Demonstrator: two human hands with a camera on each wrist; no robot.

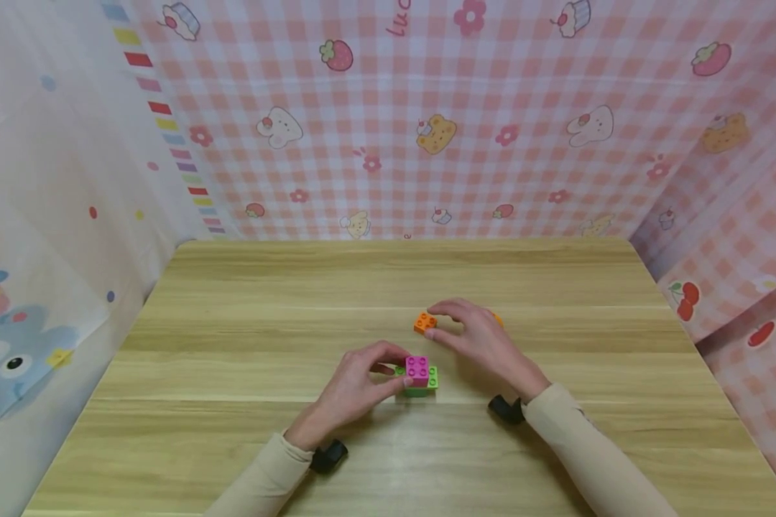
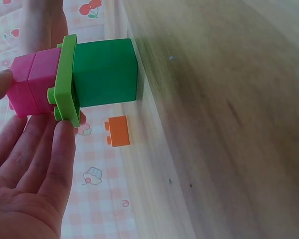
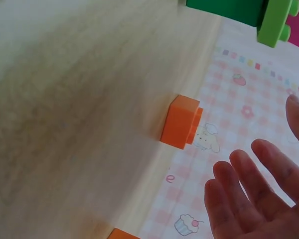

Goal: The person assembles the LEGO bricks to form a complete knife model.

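Observation:
A stack of toy building bricks (image 1: 417, 369) stands upright near the middle of the table. The left wrist view shows its layers: pink bricks (image 2: 35, 82) on top, a light green plate (image 2: 66, 82) with wider edges, and a dark green block (image 2: 105, 72) at the bottom. My left hand (image 1: 365, 379) pinches the pink part between thumb and fingers. Behind the stack, slightly right, sits an orange brick (image 1: 425, 323), studs up. Around it reaches my right hand (image 1: 475, 336), thumb and fingers spread; in the right wrist view a gap separates them from the orange brick (image 3: 181, 122).
A second orange piece (image 1: 498, 320) is mostly hidden behind my right hand; its corner (image 3: 122, 234) shows in the right wrist view. The wooden table (image 1: 265, 301) ends at a pink checked curtain (image 1: 388, 93). Each wrist carries a small black device (image 1: 328, 457).

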